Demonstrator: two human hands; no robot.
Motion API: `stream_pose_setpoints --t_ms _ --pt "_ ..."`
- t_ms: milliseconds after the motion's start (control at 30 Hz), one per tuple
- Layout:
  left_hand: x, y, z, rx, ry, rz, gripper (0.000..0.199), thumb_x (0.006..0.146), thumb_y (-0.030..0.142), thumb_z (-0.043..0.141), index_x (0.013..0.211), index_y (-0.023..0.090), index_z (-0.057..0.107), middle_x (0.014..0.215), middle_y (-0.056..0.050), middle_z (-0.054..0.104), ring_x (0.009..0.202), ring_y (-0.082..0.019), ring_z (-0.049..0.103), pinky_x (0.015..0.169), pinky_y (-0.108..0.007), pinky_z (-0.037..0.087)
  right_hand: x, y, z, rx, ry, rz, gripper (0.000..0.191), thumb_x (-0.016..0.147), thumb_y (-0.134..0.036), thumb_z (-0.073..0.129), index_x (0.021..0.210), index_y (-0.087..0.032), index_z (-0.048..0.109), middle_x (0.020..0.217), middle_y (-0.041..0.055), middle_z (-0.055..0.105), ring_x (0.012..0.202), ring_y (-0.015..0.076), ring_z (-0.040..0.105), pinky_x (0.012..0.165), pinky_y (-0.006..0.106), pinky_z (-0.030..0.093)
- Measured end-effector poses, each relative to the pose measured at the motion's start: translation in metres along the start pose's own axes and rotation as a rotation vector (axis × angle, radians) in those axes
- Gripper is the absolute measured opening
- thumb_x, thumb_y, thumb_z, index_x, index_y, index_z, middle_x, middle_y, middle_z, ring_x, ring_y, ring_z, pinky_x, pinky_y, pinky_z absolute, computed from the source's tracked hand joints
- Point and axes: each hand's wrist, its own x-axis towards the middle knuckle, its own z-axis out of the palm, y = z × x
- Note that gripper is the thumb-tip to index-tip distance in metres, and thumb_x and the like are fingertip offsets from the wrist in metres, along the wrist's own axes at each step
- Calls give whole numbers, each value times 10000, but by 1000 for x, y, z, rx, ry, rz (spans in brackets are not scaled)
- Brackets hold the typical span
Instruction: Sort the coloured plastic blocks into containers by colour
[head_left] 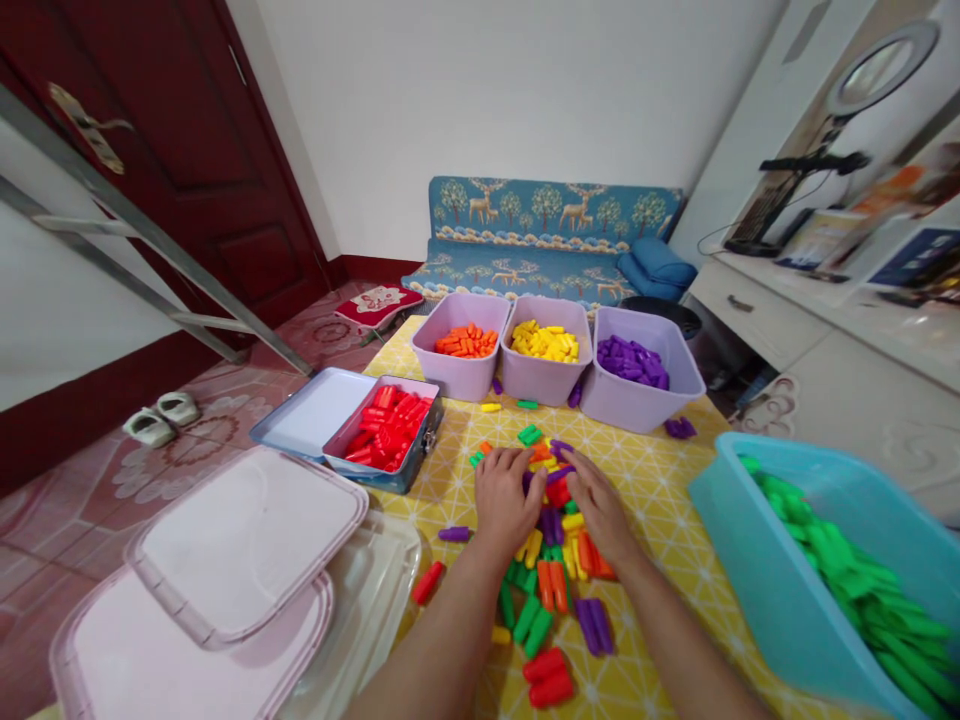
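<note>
A loose pile of short, rod-shaped plastic pieces (553,583) in red, orange, yellow, green and purple lies on the table in front of me. Some of the pieces sit side by side in pairs. My left hand (506,500) rests over the pile's far left part, fingers bent forward and thumb held apart. Opposite it, my right hand (600,505) reaches in from the right with its fingers stretched out beside a purple piece (561,447). Both hands touch the pile, and the pieces beneath the fingers are partly hidden.
Lilac bins hold orange (466,341), yellow (544,341) and purple pieces (632,361) at the back. A hinged tin (409,480) of red pieces stands left. Pale lids (255,535) lie nearer. A turquoise tub (750,540) with green pieces stands right. Behind is a sofa (517,262).
</note>
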Motion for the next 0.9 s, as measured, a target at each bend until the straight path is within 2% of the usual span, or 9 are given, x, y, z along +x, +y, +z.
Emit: stream_pose_setpoints --t_ms 67,200,367,500,600,767,900 --pt "0 0 -1 4 -19 15 388 850 452 568 1182 258 622 1182 -57 641 1149 -257 488 999 -433 348 8 -9 6 209 -61 28 566 918 -593 344 1326 -245 525 1440 78 481 1354 215 394 1141 435 275" --pt "0 -1 -2 21 -61 33 570 698 496 718 1211 274 606 1199 -64 627 1170 -290 469 1007 -453 335 10 -18 10 499 -67 125 630 919 -642 266 1378 -259 467 1459 67 463 1353 220 402 1075 421 370" --pt "1 -4 -1 -8 -47 2 372 780 403 662 1120 254 653 1060 -51 669 1085 -266 514 950 -427 374 5 -17 3 716 -93 186 630 928 -624 236 1336 -235 515 1450 98 471 1300 254 474 959 409 476" --pt "3 -7 3 -105 -19 -47 226 831 288 595 1037 233 669 969 -41 681 984 -233 560 899 -382 411 2 -19 1 715 -75 131 528 892 -575 427 1284 -246 555 1371 87 557 1249 255 525 974 400 470" --pt "3 -9 5 -161 -34 -48 181 857 297 556 970 206 663 924 -51 670 923 -222 577 858 -358 431 2 -22 3 607 -67 130 519 801 -498 620 1256 -254 563 1299 65 611 1197 250 567 982 388 467" --pt "2 -8 4 -191 -47 -26 209 897 348 496 924 191 630 887 -51 639 872 -206 570 809 -330 429 2 -18 7 538 32 189 405 775 -510 650 1027 -193 653 1025 71 715 944 234 668 860 355 522" --pt "3 -8 4 -236 -63 -60 211 914 332 461 857 192 610 838 -29 628 821 -186 564 773 -301 422 4 -4 7 634 209 242 388 781 -522 647 993 -198 632 955 53 719 853 220 674 785 343 536"
